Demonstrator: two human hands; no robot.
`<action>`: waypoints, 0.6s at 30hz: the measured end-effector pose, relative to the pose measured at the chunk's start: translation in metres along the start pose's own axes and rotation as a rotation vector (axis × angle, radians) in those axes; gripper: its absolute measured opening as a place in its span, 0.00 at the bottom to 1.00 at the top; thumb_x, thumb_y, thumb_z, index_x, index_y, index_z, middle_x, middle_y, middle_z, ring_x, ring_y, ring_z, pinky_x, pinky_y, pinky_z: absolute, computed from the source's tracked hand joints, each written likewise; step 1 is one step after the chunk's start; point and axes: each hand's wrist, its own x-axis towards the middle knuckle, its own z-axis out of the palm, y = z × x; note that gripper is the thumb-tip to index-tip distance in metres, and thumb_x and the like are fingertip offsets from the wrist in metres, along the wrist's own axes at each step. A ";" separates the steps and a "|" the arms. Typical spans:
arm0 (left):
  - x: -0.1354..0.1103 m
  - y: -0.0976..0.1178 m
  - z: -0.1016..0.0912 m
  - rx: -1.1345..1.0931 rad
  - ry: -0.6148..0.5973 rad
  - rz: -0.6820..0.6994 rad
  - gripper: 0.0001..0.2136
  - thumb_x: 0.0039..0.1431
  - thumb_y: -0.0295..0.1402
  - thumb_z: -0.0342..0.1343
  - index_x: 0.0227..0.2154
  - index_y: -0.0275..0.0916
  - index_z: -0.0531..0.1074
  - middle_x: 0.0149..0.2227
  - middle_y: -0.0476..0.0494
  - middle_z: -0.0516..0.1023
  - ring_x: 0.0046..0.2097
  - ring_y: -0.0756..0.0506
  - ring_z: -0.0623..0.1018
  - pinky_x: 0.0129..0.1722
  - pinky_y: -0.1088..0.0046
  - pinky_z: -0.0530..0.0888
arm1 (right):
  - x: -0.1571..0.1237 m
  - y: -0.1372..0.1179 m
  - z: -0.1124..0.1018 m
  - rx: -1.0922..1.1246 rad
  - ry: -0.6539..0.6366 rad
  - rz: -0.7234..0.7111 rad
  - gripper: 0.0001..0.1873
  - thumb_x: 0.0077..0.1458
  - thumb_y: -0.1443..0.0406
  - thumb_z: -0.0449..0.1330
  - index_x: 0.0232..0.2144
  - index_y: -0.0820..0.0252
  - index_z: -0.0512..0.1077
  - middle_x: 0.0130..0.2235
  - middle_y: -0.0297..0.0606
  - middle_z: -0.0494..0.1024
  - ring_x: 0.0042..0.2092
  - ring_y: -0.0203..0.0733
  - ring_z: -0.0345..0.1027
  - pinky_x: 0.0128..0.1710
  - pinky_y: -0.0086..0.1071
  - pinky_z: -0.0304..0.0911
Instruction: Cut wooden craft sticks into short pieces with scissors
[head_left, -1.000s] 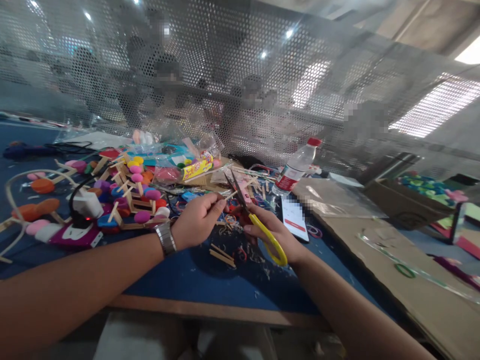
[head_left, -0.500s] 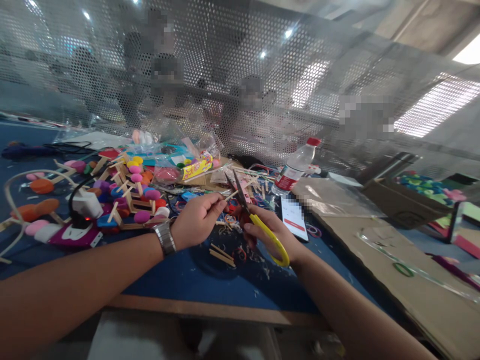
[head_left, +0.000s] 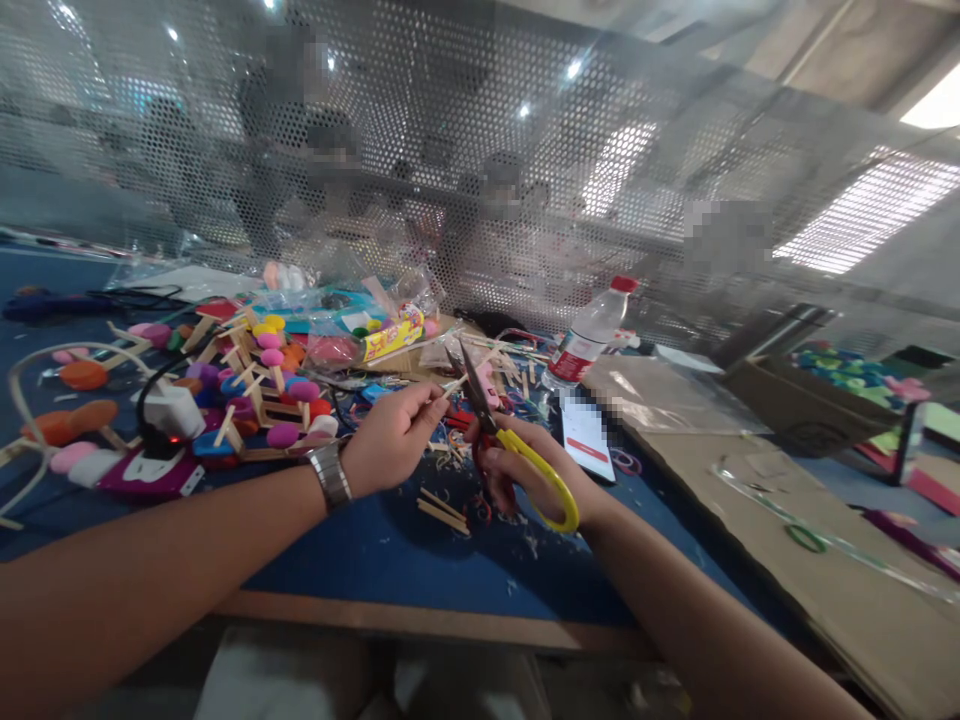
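Observation:
My left hand [head_left: 394, 435], with a metal watch [head_left: 331, 476] on the wrist, pinches a thin wooden stick [head_left: 457, 380] that points up and to the right. My right hand [head_left: 525, 472] grips scissors [head_left: 504, 440] with yellow and red handles. Their dark blades are parted around the stick's tip. Both hands hover over the blue table top [head_left: 375, 555], above short cut stick pieces [head_left: 442, 508] and shavings.
A structure of sticks and coloured foam ovals [head_left: 262, 395] lies to the left, beside a white plug [head_left: 174, 408]. A water bottle [head_left: 589, 335], a phone [head_left: 586, 430], cardboard [head_left: 757, 490] and a box [head_left: 810, 400] lie right. A perforated screen [head_left: 480, 170] stands behind, with people beyond.
The scissors and my right hand have shifted slightly left and down towards the stick. My left hand has barely moved.

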 end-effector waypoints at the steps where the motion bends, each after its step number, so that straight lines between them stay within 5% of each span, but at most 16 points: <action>1: 0.000 0.001 0.000 -0.020 -0.018 -0.018 0.14 0.68 0.39 0.44 0.32 0.37 0.69 0.24 0.51 0.67 0.28 0.49 0.67 0.30 0.73 0.64 | 0.000 0.000 0.000 -0.015 -0.005 -0.002 0.17 0.58 0.55 0.57 0.44 0.61 0.66 0.20 0.26 0.68 0.17 0.34 0.65 0.16 0.26 0.60; 18: 0.001 0.002 -0.002 0.005 -0.036 0.025 0.15 0.69 0.37 0.43 0.27 0.38 0.64 0.22 0.53 0.62 0.26 0.50 0.63 0.29 0.74 0.61 | -0.002 -0.011 0.004 0.086 -0.010 0.052 0.11 0.53 0.61 0.57 0.38 0.59 0.64 0.18 0.21 0.62 0.14 0.30 0.60 0.13 0.23 0.55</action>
